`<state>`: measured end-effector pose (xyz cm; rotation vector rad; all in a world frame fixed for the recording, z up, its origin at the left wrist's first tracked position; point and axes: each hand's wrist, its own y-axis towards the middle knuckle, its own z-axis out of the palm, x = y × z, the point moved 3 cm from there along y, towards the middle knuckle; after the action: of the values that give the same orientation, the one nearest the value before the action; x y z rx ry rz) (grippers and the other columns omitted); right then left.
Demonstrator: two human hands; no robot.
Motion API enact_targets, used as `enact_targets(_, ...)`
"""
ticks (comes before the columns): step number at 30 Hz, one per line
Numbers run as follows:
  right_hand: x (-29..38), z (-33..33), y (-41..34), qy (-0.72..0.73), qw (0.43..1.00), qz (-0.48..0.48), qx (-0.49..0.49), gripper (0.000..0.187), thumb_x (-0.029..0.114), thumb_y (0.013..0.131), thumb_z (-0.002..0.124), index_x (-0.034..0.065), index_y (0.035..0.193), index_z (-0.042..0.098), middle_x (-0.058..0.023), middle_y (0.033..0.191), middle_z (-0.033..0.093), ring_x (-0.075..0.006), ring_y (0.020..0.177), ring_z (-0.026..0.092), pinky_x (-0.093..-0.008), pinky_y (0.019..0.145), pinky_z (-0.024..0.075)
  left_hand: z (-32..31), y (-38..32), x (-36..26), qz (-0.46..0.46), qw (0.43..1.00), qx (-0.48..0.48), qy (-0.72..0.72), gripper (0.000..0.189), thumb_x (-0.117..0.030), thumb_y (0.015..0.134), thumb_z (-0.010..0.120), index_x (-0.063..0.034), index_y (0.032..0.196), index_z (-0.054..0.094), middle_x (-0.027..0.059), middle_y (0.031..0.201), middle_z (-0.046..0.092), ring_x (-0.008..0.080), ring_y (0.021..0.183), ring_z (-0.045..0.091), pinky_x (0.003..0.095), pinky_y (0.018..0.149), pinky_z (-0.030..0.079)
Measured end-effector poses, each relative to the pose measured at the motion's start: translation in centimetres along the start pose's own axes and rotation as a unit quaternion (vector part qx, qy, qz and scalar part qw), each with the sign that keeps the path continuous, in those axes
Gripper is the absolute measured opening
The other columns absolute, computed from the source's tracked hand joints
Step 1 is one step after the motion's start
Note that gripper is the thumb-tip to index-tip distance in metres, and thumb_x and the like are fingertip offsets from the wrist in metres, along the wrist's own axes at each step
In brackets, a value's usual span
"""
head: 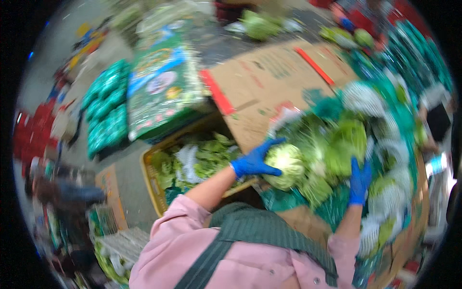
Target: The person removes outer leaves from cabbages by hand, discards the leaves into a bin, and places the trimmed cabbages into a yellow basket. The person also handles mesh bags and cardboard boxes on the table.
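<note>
My left hand [254,160], in a blue glove, has its thumb and fingers spread around the near-left side of a pale green cabbage head [287,168]. To the right of the head fan out large loose-looking cabbage leaves [335,144]; whether they are still attached to it is unclear. My right hand [360,182], gloved in blue too, is at the right edge of these leaves, fingers pointing away from me. Blur hides whether it grips a leaf. Green plastic film or netting [326,206] lies beneath the leaves.
A yellow crate [148,173] of leaf scraps stands at my left. Beyond the cabbage lies flattened cardboard [267,79]. Several cabbages in white foam nets [388,195] line the right side. Green-wrapped bundles [108,108] and a printed sack [162,83] are farther left. Other people work nearby.
</note>
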<state>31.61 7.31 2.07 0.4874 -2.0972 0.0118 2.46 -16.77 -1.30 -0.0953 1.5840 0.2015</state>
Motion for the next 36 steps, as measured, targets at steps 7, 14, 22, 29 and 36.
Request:
enact_targets(7,5.3,3.8,-5.6,-0.047,0.986,-0.003,0.157,0.049,0.042,0.091,0.061,0.0077,0.126,0.056,-0.0211,0.107,0.067,-0.0337,0.079,0.068,-0.0419,0.069,0.0520,2.2,2.1,-1.6,-0.041,0.980,-0.033,0.192,0.098,-0.028,0.068,0.088,-0.0058,0.146,0.033,0.0131,0.146,0.040,0.0255,0.133,0.041,0.0395,0.112,0.033)
enact_targets(14,6.3,7.4,-9.7,-0.166,0.957,-0.193,0.137,0.035,0.046,0.092,0.057,0.0115,0.096,0.061,-0.0132,0.080,0.063,-0.0354,0.066,0.063,-0.0449,0.053,0.0488,5.9,0.3,-2.1,-0.004,0.910,-0.133,0.393,0.117,-0.045,0.066,0.086,0.0097,0.146,0.019,0.0303,0.147,0.031,0.0392,0.136,0.035,0.0432,0.113,0.029)
enact_targets(22,7.4,8.7,-6.8,-0.281,0.911,-0.255,0.162,0.036,0.048,0.092,0.054,0.0123,0.087,0.059,-0.0112,0.075,0.060,-0.0292,0.060,0.063,-0.0412,0.048,0.0486,5.5,1.6,-2.0,-0.001,0.946,-0.142,0.290,0.110,-0.031,0.063,0.090,0.0051,0.143,0.024,0.0237,0.135,0.046,0.0328,0.124,0.050,0.0407,0.103,0.042)
enact_targets(29,9.3,10.5,-6.3,-0.314,0.910,-0.244,0.118,0.038,0.049,0.093,0.052,0.0121,0.087,0.059,-0.0111,0.068,0.060,-0.0304,0.056,0.063,-0.0423,0.047,0.0496,4.9,2.5,-2.3,-0.002,0.962,-0.133,0.237,0.097,-0.026,0.067,0.088,0.0016,0.139,0.029,0.0199,0.128,0.053,0.0284,0.118,0.054,0.0394,0.099,0.045)
enact_targets(36,10.4,11.0,-6.2,-0.328,0.916,-0.198,0.114,0.040,0.049,0.095,0.049,0.0107,0.090,0.060,-0.0151,0.073,0.065,-0.0337,0.061,0.066,-0.0456,0.052,0.0515,4.6,3.0,-2.1,0.029,0.956,-0.155,0.248,0.099,-0.033,0.067,0.088,0.0047,0.139,0.031,0.0234,0.129,0.051,0.0315,0.118,0.054,0.0405,0.098,0.045)
